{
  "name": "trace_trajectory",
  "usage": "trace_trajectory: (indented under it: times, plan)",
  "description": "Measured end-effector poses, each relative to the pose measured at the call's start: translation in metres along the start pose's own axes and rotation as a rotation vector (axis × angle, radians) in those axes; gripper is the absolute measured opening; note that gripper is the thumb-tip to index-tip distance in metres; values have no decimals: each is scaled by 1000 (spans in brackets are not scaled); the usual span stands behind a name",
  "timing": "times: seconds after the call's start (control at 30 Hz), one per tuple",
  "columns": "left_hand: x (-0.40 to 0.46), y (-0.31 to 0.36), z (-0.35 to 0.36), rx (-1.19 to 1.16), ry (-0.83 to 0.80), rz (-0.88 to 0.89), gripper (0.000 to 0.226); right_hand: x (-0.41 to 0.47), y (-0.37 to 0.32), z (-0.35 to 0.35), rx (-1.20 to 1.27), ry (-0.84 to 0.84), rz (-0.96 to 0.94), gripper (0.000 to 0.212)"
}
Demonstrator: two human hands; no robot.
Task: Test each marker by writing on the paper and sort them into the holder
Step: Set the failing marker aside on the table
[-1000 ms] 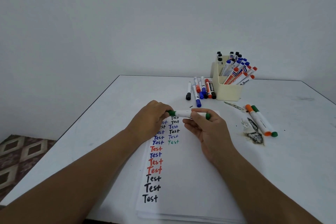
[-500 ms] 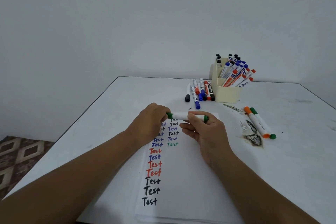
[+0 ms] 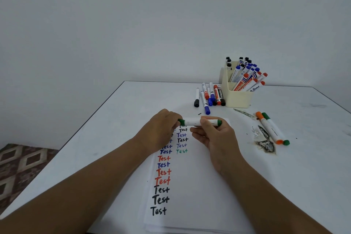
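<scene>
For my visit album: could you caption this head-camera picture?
Both hands, left and right, hold a green marker over paper filled with "Test".

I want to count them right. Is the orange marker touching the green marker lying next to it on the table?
Touching. The head view shows the orange marker and the green marker lying side by side, no table showing between their barrels.

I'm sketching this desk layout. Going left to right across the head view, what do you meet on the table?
Left hand → green marker held in both hands → right hand → cream holder → orange and green marker pair.
</scene>
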State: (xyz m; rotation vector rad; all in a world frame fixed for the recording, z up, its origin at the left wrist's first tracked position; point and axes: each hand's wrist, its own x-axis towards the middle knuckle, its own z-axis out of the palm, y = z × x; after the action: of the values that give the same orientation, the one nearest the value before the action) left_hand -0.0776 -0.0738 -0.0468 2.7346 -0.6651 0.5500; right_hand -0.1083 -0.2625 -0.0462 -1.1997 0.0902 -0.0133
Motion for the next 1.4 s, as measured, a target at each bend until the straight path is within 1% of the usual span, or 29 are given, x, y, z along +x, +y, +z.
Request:
trace_trajectory:
  times: [0.07, 0.13, 0.17, 0.27, 0.3, 0.33, 0.47, 0.57, 0.63, 0.7, 0.8, 0.87, 0.93, 1.07, 1.1, 1.17, 1.27, 1.4]
  plan:
    - [2, 3, -1, 6, -34, -5, 21, 2, 0, -1, 28, 29, 23, 12]
    - [3, 6, -3, -11, -69, -49, 21, 3, -1, -2, 58, 47, 37, 14]
    - [4, 7, -3, -15, -96, -83, 28, 3, -2, -2, 80, 53, 36, 16]
    - [5, 5, -2, -19, -174, -187, 69, 3, -4, -6, 194, 89, 30, 23]
    - [6, 4, -2, -19, -195, -206, 78, 4, -5, -8, 241, 106, 36, 24]
    - [7, 3, -2, -17, -214, -213, 81, 5, -6, -9, 284, 123, 46, 23]
    - [6, 4, -2, -10, -241, -212, 75, 6, -7, -15, 385, 139, 54, 20]
    - [4, 1, 2, -21, -209, -206, 65, 4, -8, -20, 418, 83, 11, 18]
    - [5, -3, 4, -35, -184, -199, 58, 4, -9, -22, 407, 59, -18, 23]
    - [5, -5, 7, -35, -168, -191, 54, 4, -11, -22, 360, 83, -36, 26]
    - [6, -7, 9, -19, -143, -176, 48, 3, -17, -22, 197, 178, -63, 27]
    - [7, -8, 10, -22, -143, -167, 46, 5, -23, -23, 100, 211, -96, 30]
    - [7, -9, 11, -31, -147, -153, 45, 7, -32, -28, 19, 196, -141, 31]
    - [6, -13, 13, -39, -142, -127, 44, 7, -56, -48, -211, 129, -240, 24]
    - [6, -14, 14, -36, -141, -118, 44, 7, -62, -53, -249, 133, -251, 25]
    - [7, -16, 15, -29, -141, -109, 45, 9, -73, -65, -343, 163, -293, 35]
    - [7, -18, 16, -26, -154, -111, 49, 12, -91, -80, -440, 157, -372, 48]
    - [7, -17, 16, -27, -167, -111, 54, 17, -118, -94, -558, 240, -449, 34]
